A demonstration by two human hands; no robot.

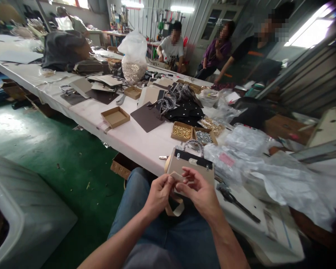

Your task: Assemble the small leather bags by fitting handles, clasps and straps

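My left hand (159, 192) pinches a narrow beige strip (177, 176) between thumb and fingertips. Facing it, my right hand (201, 190) has its fingers loosely bent and apart, close against the strip's other end. A loop of similar beige band (175, 209) hangs below the hands over my lap. Just beyond them a taupe bag panel (196, 164) leans at the table edge, with a black top band, small metal fittings and a plastic-wrapped handle (194, 145). My fingers hide its lower part.
Cardboard boxes of gold (182, 131) and silver hardware (204, 137) stand beyond the panel, near a shallow box (115, 117) and dark panel (148, 116). Plastic bags (246, 145) and a black-handled tool (238, 203) lie right. Co-workers (172, 46) are across the table; a grey bin (30, 209) stands left.
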